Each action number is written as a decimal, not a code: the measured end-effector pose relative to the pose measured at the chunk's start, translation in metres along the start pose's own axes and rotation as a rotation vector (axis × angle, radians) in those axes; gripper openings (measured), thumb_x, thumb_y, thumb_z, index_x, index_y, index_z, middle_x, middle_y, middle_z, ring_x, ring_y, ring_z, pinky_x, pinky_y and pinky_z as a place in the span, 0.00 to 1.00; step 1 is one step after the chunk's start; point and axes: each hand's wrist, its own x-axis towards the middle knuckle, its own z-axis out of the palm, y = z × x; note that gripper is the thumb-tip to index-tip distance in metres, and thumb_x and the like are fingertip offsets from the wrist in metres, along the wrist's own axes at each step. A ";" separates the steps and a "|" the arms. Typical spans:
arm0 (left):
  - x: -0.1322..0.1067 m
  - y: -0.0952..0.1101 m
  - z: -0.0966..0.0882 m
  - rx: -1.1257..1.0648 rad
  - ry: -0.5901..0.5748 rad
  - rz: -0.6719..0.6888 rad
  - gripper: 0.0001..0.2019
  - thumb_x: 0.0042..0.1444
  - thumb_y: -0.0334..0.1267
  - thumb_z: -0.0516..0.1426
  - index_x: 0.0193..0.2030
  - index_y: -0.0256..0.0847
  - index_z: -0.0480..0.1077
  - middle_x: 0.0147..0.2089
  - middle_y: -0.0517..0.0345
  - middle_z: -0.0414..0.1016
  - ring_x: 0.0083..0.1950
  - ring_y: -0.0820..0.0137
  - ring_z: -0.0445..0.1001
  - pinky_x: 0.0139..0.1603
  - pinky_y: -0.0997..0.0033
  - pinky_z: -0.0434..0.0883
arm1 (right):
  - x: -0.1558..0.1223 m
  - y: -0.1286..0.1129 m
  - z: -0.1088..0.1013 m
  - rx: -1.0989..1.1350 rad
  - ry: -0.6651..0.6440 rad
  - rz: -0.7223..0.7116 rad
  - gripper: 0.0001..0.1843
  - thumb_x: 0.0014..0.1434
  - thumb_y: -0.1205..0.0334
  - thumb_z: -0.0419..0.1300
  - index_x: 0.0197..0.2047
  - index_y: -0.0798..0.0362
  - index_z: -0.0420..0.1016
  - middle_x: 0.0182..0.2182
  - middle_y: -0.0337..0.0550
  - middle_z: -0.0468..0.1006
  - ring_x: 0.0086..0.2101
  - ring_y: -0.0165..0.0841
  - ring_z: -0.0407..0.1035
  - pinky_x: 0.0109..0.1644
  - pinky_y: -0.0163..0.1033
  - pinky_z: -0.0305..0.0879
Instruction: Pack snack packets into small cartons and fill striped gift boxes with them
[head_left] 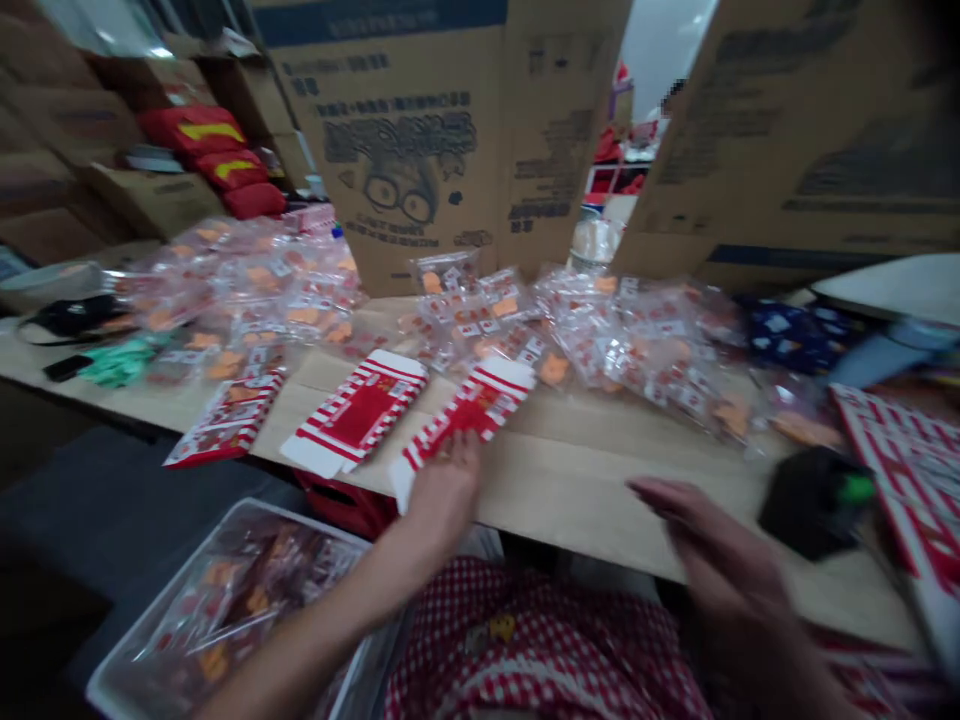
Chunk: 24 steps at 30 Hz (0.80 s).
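My left hand (448,478) lies on a flat red-and-white striped carton (491,395), fingers bent over its near part, with a white end flap sticking out below. Just left of it lies another striped carton (367,405) with a white flap at its near end. A third striped pack (232,412) sits farther left at the table edge. Over the table's right part my right hand (686,510) hovers with its fingers stretched out, somewhat blurred, holding nothing that I can see. The nearest thing on its right is a black tape dispenser (817,500) with a green part.
Clear bags with orange pieces (630,340) pile up along the back, and more (255,275) at the left. Large cardboard boxes (420,130) stand behind. A white bin (251,510) of bagged goods is below the table edge. Flat striped sheets (907,470) lie at the right.
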 end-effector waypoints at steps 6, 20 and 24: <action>-0.001 0.085 0.054 -0.076 -0.167 0.180 0.21 0.65 0.47 0.56 0.60 0.38 0.72 0.64 0.34 0.71 0.64 0.45 0.70 0.63 0.46 0.66 | 0.039 0.050 0.029 -0.992 -0.160 -0.023 0.27 0.56 0.77 0.53 0.57 0.59 0.75 0.52 0.58 0.76 0.52 0.46 0.70 0.59 0.50 0.67; 0.043 0.079 0.028 -0.375 -0.167 0.144 0.13 0.62 0.42 0.59 0.51 0.47 0.64 0.48 0.55 0.81 0.50 0.58 0.79 0.46 0.66 0.70 | 0.048 0.060 0.002 -0.966 0.173 -0.089 0.35 0.55 0.69 0.54 0.66 0.57 0.62 0.61 0.59 0.71 0.60 0.48 0.64 0.64 0.54 0.59; 0.023 0.081 0.015 -0.499 -0.031 0.288 0.15 0.63 0.42 0.58 0.55 0.47 0.64 0.47 0.57 0.80 0.44 0.61 0.79 0.45 0.66 0.71 | 0.058 0.015 -0.015 -0.955 0.080 -0.026 0.23 0.56 0.62 0.58 0.55 0.56 0.70 0.45 0.53 0.79 0.47 0.48 0.71 0.56 0.53 0.62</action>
